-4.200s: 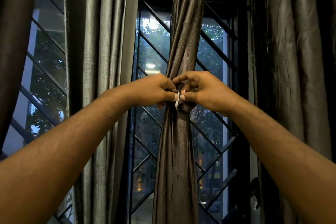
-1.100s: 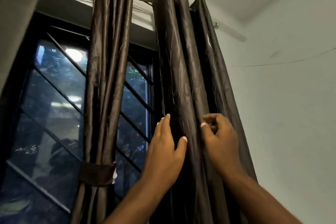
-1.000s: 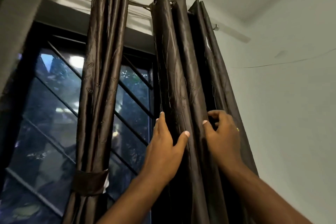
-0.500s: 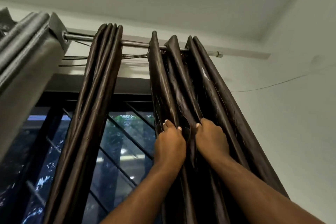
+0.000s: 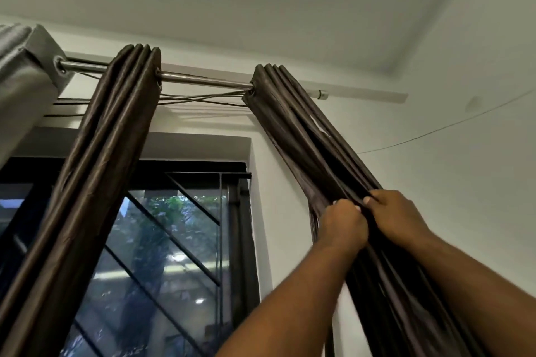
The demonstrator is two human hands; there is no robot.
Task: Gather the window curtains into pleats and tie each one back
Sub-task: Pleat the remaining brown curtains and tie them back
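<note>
Gripping the bunched folds of the dark brown curtain (image 5: 293, 124) on the right, both hands are curled tight into the fabric. The L hand (image 5: 343, 226) is fisted round the front pleats w/ its knuckles toward the camera. The R hand (image 5: 394, 217) sits just beside it at about the same height, fingers hooked over the next pleats back, one pale nail showing at the fold edge. Can't tell if the two hands actually touch. Both forearms come up from the bottom right corner. From the hands the cloth slants up and left to the metal rod (image 5: 203, 81), where its top is packed into narrow folds near the rod's right end. Below the hands it drops straight out of view. This curtain hangs vs. the white wall (image 5: 452, 197), right of the window (image 5: 162, 240), not over the glass. A 2nd brown curtain (image 5: 116, 130) hangs on the same rod further left, pleated tight, crossing the window's left part. Thin cords (image 5: 203, 97) run between the two just under the rod. A grey curtain (image 5: 20, 72) fills the far left edge. The window has a dark frame and diagonal bars, w/ green leaves outside. A thin wire (image 5: 435, 132) runs across the wall at right.
</note>
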